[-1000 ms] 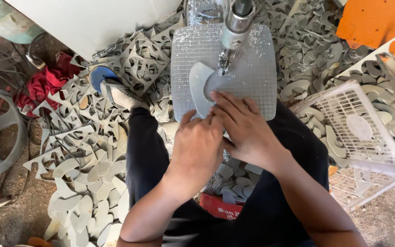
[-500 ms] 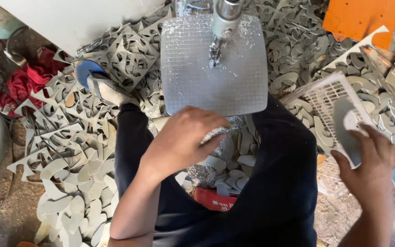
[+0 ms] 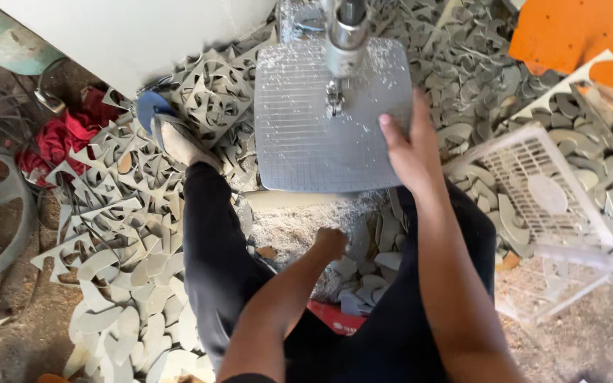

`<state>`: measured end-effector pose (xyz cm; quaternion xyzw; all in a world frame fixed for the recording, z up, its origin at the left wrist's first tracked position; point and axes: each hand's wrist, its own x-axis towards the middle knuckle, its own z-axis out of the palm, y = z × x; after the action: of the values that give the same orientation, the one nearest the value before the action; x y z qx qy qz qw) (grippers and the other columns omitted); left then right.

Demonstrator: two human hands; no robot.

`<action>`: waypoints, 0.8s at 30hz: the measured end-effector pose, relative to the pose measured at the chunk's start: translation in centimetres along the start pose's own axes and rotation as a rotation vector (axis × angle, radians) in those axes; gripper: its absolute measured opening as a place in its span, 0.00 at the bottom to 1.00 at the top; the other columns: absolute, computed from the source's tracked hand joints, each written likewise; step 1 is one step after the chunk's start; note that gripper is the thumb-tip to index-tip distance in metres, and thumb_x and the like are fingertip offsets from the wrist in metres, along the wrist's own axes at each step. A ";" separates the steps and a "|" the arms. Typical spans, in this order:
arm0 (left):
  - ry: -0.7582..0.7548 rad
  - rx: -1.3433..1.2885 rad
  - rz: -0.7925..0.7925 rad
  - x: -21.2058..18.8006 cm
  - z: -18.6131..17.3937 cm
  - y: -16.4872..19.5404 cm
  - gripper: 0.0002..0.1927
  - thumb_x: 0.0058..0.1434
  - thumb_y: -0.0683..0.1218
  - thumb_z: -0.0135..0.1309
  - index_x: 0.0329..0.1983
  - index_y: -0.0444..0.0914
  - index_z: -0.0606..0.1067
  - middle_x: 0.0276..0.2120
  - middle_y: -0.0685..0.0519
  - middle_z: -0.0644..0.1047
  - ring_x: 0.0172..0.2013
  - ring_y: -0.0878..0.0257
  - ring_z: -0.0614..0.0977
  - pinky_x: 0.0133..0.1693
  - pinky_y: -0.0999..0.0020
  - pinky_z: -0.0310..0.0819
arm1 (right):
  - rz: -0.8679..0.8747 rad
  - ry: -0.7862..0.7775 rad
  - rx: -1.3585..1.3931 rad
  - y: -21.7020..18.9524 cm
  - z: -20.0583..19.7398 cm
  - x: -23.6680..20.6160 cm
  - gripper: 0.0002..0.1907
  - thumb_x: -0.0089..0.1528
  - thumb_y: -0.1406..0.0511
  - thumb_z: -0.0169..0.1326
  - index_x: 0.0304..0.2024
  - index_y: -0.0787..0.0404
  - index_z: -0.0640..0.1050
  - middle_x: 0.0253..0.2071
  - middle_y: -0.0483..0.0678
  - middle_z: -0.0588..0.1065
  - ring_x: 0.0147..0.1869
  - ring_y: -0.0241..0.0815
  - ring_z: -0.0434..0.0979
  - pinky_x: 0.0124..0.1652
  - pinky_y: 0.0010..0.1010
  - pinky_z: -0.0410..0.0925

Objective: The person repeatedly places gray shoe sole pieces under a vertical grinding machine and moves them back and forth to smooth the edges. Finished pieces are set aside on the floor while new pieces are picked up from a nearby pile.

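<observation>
Grey, flat sole-shaped foam cut-outs [image 3: 363, 273] lie heaped on the floor between the person's knees, just below the near edge of the square, grid-marked metal saw surface [image 3: 321, 128]. The left hand [image 3: 331, 242] is down in that heap with its fingers curled under — whether it has closed on a piece cannot be told from this angle. The right hand [image 3: 409, 145] rests open and flat against the right edge of the surface, fingers together and thumb up, holding nothing.

The thin vertical blade under the steel guide post [image 3: 342, 50] stands mid-surface, apart from the right hand but not far from it. To do this well, I judge the right hand should stay on the rim, clear of the blade line, and the left should lift one piece only, flat and gripped by its edges — a bent or doubled piece would feed badly.

Pale sawdust [image 3: 292, 227] lies on the floor under the near edge of the surface. Further out, grey offcut sheets with sole-shaped holes [image 3: 108, 213] cover the floor at left, a white slatted plastic crate [image 3: 548, 191] leans at right, an orange sheet [image 3: 569, 35] lies beyond, and red cloth [image 3: 65, 138] sits far left.
</observation>
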<state>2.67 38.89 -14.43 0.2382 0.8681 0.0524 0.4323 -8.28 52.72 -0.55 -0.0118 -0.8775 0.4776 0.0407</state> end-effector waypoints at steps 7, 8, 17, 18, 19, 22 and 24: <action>0.419 -0.019 -0.085 -1.2 3.1 -1.5 0.26 0.62 0.46 0.60 0.64 0.37 0.73 0.58 0.44 0.77 0.60 0.48 0.77 0.53 0.48 0.73 | 0.004 -0.032 0.189 2.4 0.4 -0.7 0.21 0.69 0.58 0.55 0.59 0.67 0.73 0.49 0.52 0.79 0.51 0.43 0.78 0.52 0.33 0.70; 0.440 -0.017 -0.077 -1.1 3.1 -1.5 0.24 0.61 0.46 0.60 0.61 0.38 0.75 0.57 0.44 0.77 0.58 0.46 0.77 0.51 0.46 0.73 | -0.014 -0.034 0.203 2.5 0.3 -0.6 0.22 0.69 0.59 0.55 0.59 0.67 0.72 0.50 0.52 0.78 0.52 0.42 0.78 0.53 0.32 0.70; 0.236 0.103 0.101 -0.8 -3.1 1.4 0.07 0.56 0.44 0.61 0.39 0.42 0.82 0.37 0.46 0.81 0.40 0.49 0.83 0.39 0.54 0.77 | -0.101 -0.034 0.213 1.8 0.2 -0.5 0.22 0.69 0.61 0.57 0.60 0.69 0.72 0.53 0.56 0.78 0.54 0.43 0.78 0.53 0.33 0.71; 0.332 0.067 0.161 -2.6 -4.5 1.7 0.06 0.56 0.44 0.61 0.36 0.43 0.83 0.35 0.46 0.82 0.38 0.49 0.84 0.38 0.55 0.77 | -0.127 -0.020 0.169 1.5 -0.2 -0.6 0.23 0.69 0.62 0.56 0.61 0.70 0.72 0.54 0.57 0.77 0.55 0.44 0.78 0.53 0.34 0.70; 0.445 -0.010 0.250 -5.2 -5.8 1.6 0.04 0.55 0.44 0.62 0.34 0.43 0.84 0.32 0.46 0.82 0.36 0.49 0.85 0.37 0.56 0.77 | -0.160 0.001 0.124 1.1 -0.8 -0.8 0.23 0.68 0.63 0.56 0.62 0.70 0.71 0.55 0.58 0.77 0.56 0.45 0.78 0.53 0.35 0.70; 0.710 -0.400 0.619 -14.7 -9.8 0.8 0.06 0.52 0.43 0.63 0.32 0.40 0.79 0.32 0.53 0.77 0.36 0.55 0.82 0.37 0.58 0.74 | -0.143 -0.023 0.367 -0.4 -3.4 -1.9 0.28 0.65 0.64 0.58 0.64 0.66 0.66 0.64 0.56 0.69 0.56 0.47 0.78 0.51 0.38 0.74; 0.923 -0.492 0.668 -20.1 -11.9 -0.2 0.08 0.56 0.42 0.64 0.39 0.43 0.81 0.32 0.57 0.75 0.36 0.60 0.81 0.39 0.61 0.76 | -0.306 -0.149 0.562 -1.4 -5.3 -2.9 0.23 0.70 0.65 0.57 0.66 0.65 0.71 0.64 0.58 0.72 0.64 0.49 0.75 0.61 0.39 0.69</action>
<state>3.67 30.83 7.50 0.3431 0.8067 0.4810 0.0149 -4.94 56.20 3.32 0.1668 -0.7037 0.6889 0.0493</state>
